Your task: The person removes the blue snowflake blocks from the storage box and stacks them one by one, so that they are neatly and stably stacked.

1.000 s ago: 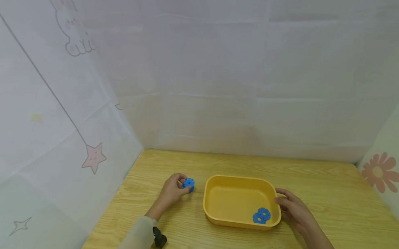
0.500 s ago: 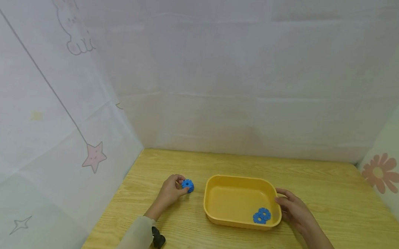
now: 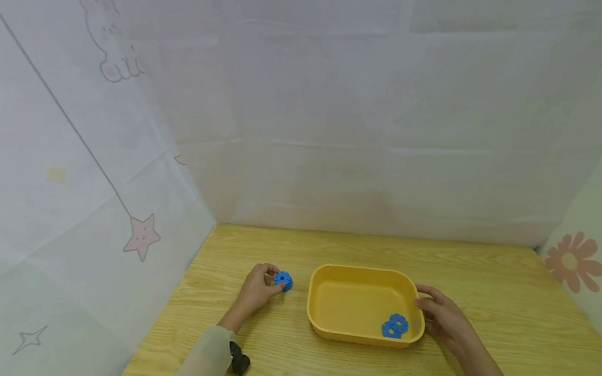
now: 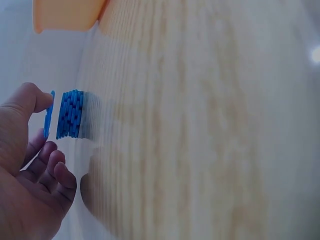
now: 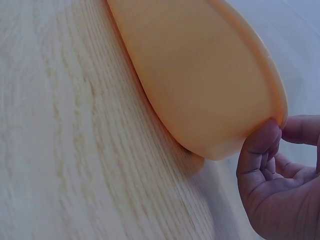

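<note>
A thin blue notched disc point(image 4: 49, 116), flower-shaped with a hole in its middle, is pinched between the thumb and a finger of my left hand point(image 3: 256, 287). Just below it, a small gap away, a stack of similar blue discs point(image 4: 70, 114) stands on the table. To the right lies a yellow rectangular tray point(image 3: 348, 302) with rounded corners. My right hand point(image 3: 449, 320) pinches its right rim, thumb on one side and a finger on the other. Inside the tray's near right corner, blue notched discs point(image 3: 397, 323) lie flat and overlap.
The wood-grain table point(image 3: 498, 297) reaches back to a pale cloth wall point(image 3: 332, 156). A printed cloth point(image 3: 78, 217) closes off the left side, another the right. A black wrist device point(image 3: 239, 359) sits at the left sleeve.
My left hand and the blue disc it pinches have shifted slightly left and down, over the stack. My right hand and the tray stay in place.
</note>
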`<state>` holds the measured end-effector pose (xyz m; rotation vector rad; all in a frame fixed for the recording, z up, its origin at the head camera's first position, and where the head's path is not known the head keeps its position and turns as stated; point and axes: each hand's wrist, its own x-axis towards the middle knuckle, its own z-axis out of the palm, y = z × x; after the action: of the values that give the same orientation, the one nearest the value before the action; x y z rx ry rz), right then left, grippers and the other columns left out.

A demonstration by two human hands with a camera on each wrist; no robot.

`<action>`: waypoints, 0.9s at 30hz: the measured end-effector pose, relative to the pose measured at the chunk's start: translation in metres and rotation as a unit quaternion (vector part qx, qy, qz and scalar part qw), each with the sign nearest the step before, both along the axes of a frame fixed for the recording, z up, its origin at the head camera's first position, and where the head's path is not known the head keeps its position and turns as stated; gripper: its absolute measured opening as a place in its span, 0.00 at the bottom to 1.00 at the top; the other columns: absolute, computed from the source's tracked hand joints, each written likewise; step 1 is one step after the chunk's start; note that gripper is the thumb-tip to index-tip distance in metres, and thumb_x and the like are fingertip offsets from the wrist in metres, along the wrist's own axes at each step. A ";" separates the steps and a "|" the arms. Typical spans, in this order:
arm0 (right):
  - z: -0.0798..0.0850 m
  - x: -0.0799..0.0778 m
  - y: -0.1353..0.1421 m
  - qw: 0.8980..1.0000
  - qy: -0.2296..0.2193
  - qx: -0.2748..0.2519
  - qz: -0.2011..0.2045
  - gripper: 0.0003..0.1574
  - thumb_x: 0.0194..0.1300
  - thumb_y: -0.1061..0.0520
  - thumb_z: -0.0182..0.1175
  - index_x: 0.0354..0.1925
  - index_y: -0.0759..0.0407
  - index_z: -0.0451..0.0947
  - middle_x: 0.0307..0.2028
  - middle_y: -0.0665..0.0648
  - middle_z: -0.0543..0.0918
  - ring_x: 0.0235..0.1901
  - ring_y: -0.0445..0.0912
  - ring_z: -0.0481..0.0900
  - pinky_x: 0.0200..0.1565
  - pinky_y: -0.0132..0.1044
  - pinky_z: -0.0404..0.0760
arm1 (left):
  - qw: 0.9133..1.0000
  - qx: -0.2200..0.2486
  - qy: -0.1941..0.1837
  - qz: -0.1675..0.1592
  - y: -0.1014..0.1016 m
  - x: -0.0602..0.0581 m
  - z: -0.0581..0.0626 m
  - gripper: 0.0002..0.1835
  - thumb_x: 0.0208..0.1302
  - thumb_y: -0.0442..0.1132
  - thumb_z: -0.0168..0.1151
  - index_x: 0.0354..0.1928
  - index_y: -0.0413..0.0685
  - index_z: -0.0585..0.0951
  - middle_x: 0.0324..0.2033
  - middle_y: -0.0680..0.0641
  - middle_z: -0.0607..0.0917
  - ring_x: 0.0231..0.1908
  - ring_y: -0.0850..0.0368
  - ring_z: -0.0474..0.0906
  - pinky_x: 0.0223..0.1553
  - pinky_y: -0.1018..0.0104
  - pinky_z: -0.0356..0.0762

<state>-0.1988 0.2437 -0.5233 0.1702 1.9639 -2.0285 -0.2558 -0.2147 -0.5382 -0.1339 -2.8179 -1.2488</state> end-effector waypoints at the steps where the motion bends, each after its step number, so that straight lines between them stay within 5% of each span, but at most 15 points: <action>1: 0.000 0.000 0.000 1.000 0.000 -0.002 0.001 0.38 0.75 0.53 0.59 0.75 0.63 0.58 0.49 0.52 0.84 0.44 0.43 0.84 0.43 0.36 0.84 | 1.000 -0.002 0.001 0.000 0.000 0.000 0.000 0.19 0.61 0.40 0.74 0.51 0.45 0.80 0.45 0.46 0.79 0.37 0.55 0.73 0.37 0.61 0.74; 27: -0.001 0.000 0.001 1.000 -0.001 -0.009 0.007 0.40 0.75 0.52 0.59 0.76 0.63 0.56 0.48 0.53 0.84 0.43 0.43 0.84 0.40 0.36 0.84 | 1.000 -0.005 0.005 -0.004 0.001 -0.002 -0.003 0.19 0.61 0.41 0.74 0.52 0.43 0.81 0.45 0.47 0.81 0.36 0.55 0.73 0.38 0.60 0.74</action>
<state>-0.1989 0.2445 -0.5247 0.1544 1.9400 -2.0352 -0.2576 -0.2139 -0.5412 -0.1516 -2.8189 -1.2323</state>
